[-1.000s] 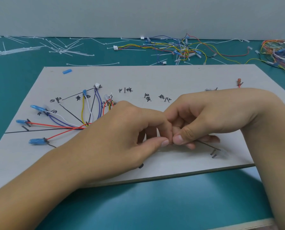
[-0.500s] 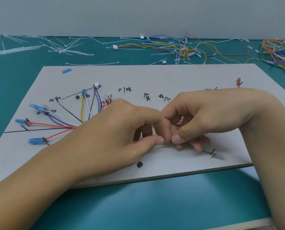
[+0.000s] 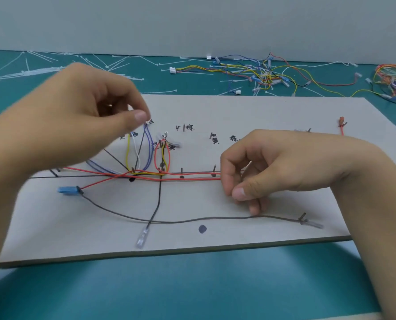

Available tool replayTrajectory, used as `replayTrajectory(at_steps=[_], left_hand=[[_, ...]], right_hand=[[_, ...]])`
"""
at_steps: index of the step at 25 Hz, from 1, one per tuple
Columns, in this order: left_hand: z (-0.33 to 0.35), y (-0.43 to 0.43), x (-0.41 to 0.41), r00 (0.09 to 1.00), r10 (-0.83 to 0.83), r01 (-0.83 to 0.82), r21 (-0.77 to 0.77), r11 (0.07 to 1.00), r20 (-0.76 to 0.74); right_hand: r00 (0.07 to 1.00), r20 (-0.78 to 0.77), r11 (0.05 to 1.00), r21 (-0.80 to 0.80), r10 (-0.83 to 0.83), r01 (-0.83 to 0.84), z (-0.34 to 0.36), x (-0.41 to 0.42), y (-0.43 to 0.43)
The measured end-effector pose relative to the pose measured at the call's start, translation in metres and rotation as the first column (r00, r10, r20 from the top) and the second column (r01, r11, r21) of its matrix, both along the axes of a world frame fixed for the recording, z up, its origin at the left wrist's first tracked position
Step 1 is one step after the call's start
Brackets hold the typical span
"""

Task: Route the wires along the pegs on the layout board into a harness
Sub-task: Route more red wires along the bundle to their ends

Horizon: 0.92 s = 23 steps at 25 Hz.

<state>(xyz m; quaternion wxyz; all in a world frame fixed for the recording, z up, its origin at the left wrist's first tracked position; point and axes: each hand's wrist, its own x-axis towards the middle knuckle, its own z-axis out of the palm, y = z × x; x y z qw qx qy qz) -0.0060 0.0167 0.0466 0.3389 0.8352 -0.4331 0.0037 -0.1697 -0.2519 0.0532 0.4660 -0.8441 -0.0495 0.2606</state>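
Wires (image 3: 187,179) are lying on the layout board (image 3: 261,112), 2 red ones running left to right along the pegs (image 3: 181,170) into the right hand (image 3: 273,167), whose fingers (image 3: 241,192) are curling round them. The left hand (image 3: 84,107) is hovering over the upper-left branches, thumb and forefinger pressing together, blur hiding whether they are pinching anything. Being on the strands already, the right hand is looking better placed to carry the run on rightward.
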Motion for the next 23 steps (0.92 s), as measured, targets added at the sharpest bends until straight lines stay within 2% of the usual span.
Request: replayTrajectory(at_steps=[3,7,13,15,17,19,23], left_hand=[[0.0,0.015,0.019,0.995,0.09,-0.087,0.053,0.995,-0.05],[-0.004,0.013,0.022,0.992,0.114,-0.111,0.045,0.993,-0.058],[-0.017,-0.016,0.0,0.994,0.098,-0.096,0.036,0.995,-0.053],[-0.019,-0.021,-0.006,0.995,0.074,-0.07,0.065,0.995,-0.059],[-0.018,-0.021,-0.007,0.996,0.057,-0.05,0.088,0.995,-0.071],[-0.017,-0.019,-0.007,0.995,0.024,-0.013,0.11,0.994,-0.098],[-0.015,-0.016,-0.008,0.987,-0.047,0.075,0.18,0.981,-0.155]], right_hand=[[0.998,0.058,0.999,0.004,-0.039,0.038,-0.003,0.003,0.005],[0.984,0.162,0.997,-0.003,-0.077,0.078,-0.008,0.006,0.014],[0.878,0.362,0.949,0.121,-0.314,0.29,-0.008,0.011,0.012],[0.807,0.434,0.908,0.069,-0.4,0.413,-0.01,0.015,0.006],[0.773,0.493,0.864,-0.078,-0.399,0.497,-0.013,0.018,0.003],[0.786,0.505,0.85,-0.173,-0.357,0.498,-0.017,0.02,0.003],[0.851,0.446,0.897,-0.198,-0.277,0.396,-0.019,0.019,0.008]])
